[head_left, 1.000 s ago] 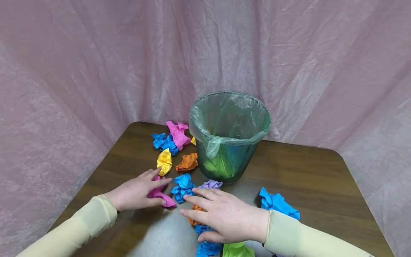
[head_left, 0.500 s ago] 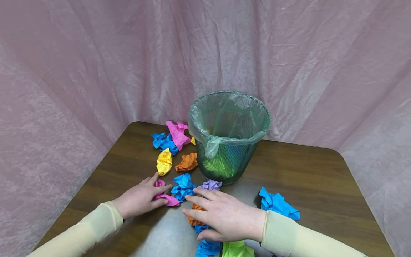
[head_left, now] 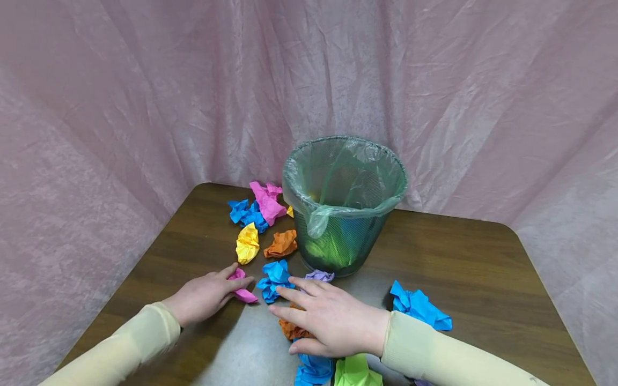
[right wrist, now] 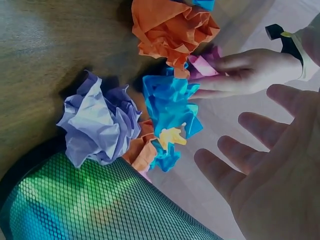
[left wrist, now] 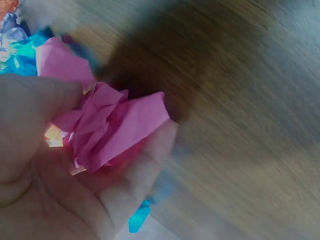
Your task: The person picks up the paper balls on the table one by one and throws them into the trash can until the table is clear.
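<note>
In the head view my left hand point(head_left: 205, 295) pinches a crumpled pink paper point(head_left: 245, 296) at the left of the table. Up close in the left wrist view, that pink paper point(left wrist: 122, 127) sits between thumb and curled fingers. My right hand point(head_left: 333, 316) hovers palm down with fingers spread and grips nothing. Partly hidden under it are an orange paper ball point(head_left: 289, 328) and a blue one point(head_left: 314, 371). Another blue paper ball point(head_left: 275, 274) lies between the hands. A purple paper ball point(right wrist: 100, 122) rests beside the bin's base.
A mesh waste bin point(head_left: 374, 236) with a clear green liner point(head_left: 321, 217) stands at the back, colored paper inside. Yellow point(head_left: 248, 244), brown-orange point(head_left: 281, 244) and pink point(head_left: 267, 202) paper balls lie left of it. Blue point(head_left: 420, 305) and green point(head_left: 357, 371) ones lie right and front.
The left hand's spread fingers have drawn in around the pink paper, which has shifted and bunched up. My right hand has moved slightly left, still spread.
</note>
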`<state>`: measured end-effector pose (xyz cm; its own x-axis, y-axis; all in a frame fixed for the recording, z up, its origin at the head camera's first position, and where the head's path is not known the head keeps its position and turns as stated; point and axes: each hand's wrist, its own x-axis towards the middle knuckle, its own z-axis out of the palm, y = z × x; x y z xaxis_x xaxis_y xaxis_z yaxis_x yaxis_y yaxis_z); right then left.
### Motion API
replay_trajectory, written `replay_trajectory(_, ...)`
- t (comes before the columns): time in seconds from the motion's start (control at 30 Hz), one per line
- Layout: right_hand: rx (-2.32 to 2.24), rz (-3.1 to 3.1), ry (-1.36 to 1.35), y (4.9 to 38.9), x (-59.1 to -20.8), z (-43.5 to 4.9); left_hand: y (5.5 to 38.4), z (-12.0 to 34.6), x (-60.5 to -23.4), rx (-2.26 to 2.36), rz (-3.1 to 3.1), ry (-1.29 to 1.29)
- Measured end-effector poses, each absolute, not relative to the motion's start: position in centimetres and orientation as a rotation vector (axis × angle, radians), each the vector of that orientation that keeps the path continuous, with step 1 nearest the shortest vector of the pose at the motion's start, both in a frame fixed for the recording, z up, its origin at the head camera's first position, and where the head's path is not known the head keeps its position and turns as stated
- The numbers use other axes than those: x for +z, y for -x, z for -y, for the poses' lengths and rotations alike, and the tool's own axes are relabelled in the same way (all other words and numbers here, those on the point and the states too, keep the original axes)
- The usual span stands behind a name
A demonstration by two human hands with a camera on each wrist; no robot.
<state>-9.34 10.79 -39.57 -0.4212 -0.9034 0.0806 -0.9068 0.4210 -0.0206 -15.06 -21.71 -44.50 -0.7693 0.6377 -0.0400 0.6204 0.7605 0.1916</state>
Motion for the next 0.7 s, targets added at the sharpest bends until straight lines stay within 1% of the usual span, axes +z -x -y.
replay_trajectory(0.37, 0.076, 2.649, -1.658, 10.2, -40.4, -9.8, 15.7, 22.6, -44.9, 0.28, -2.833, -0.949)
replay_trajectory(0.57, 0.078, 2.686, -1.652, 10.3, -40.7, -9.5, 15.1, 22.3, -44.2, 0.265, -2.753, -0.775)
replay_trajectory(0.7, 0.068, 2.678, -1.66, 10.3, -41.0, -9.4, 14.7, 22.2, -44.1, 0.251, -2.768, -0.78)
